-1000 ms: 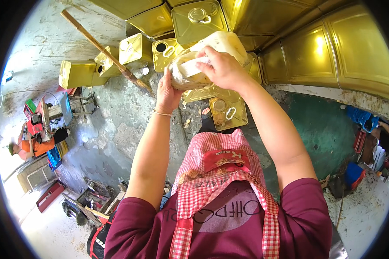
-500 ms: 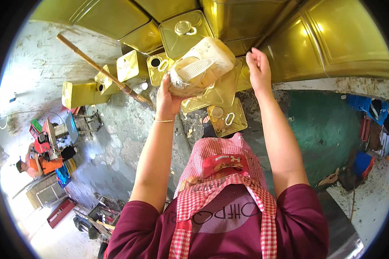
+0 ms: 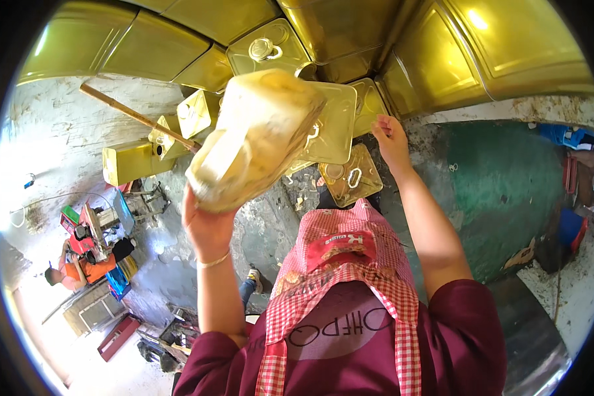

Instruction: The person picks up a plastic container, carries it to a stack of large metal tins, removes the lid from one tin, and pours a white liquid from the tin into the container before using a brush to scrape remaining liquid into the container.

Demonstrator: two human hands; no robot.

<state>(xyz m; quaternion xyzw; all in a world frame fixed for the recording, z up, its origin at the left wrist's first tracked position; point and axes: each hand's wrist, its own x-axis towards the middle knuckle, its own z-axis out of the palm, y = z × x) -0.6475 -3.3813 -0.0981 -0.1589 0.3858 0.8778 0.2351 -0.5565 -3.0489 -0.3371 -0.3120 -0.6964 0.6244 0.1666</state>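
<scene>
A cut-open, cloudy plastic jug (image 3: 270, 125), smeared and blurred by motion, is raised in front of me at a tilt. My left hand (image 3: 208, 228) grips its lower left end; most of the fingers are behind it. Apart from the jug, my right hand (image 3: 391, 142) is lifted with loosely bent fingers and holds nothing. Beneath the jug and between my hands shows the flat top of a square gold tin (image 3: 336, 122). A smaller-looking gold tin (image 3: 353, 175) with a white handle stands nearer to me, at the apron (image 3: 350, 237).
Large gold tins (image 3: 435, 53) line the far side. Others (image 3: 129, 165) stand at the left near a bamboo pole (image 3: 135, 115). A person in orange (image 3: 79, 272) is at far left among clutter. Another person's shoe (image 3: 256, 280) shows beside my left forearm. The floor (image 3: 501, 198) is stained grey-green.
My left hand has swung the jug to the left and turned it more upright. My right hand has stayed in nearly the same place. A shoe and trouser leg now show beside my left arm.
</scene>
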